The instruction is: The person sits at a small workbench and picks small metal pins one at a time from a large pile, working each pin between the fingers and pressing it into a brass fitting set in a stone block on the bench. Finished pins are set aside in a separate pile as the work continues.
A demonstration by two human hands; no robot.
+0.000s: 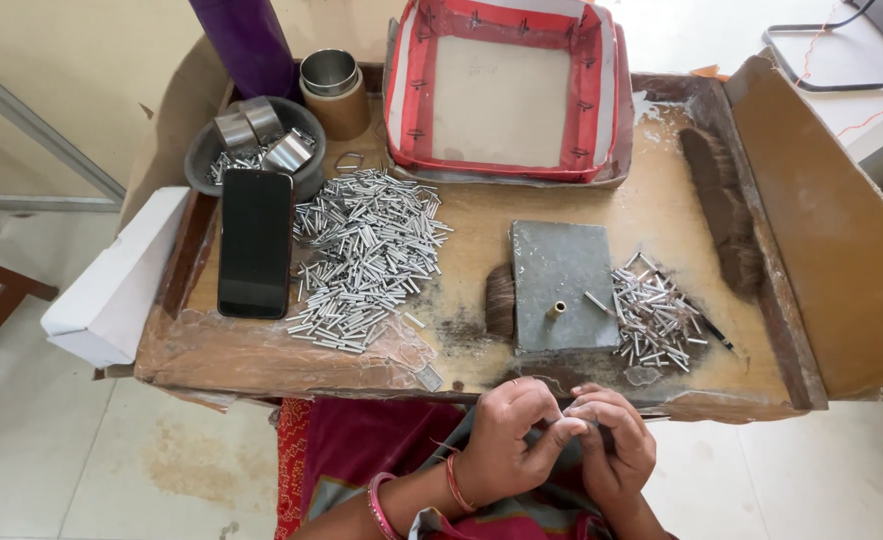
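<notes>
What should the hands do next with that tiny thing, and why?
Probably carry it to the brass peg on the grey block: both hands, left hand and right hand, pinch something small at the tray's near edge, with the loose metal tubes lying untouched.

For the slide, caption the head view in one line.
Left hand and right hand pinch something small at the tray's near edge, between two piles of metal tubes.
</notes>
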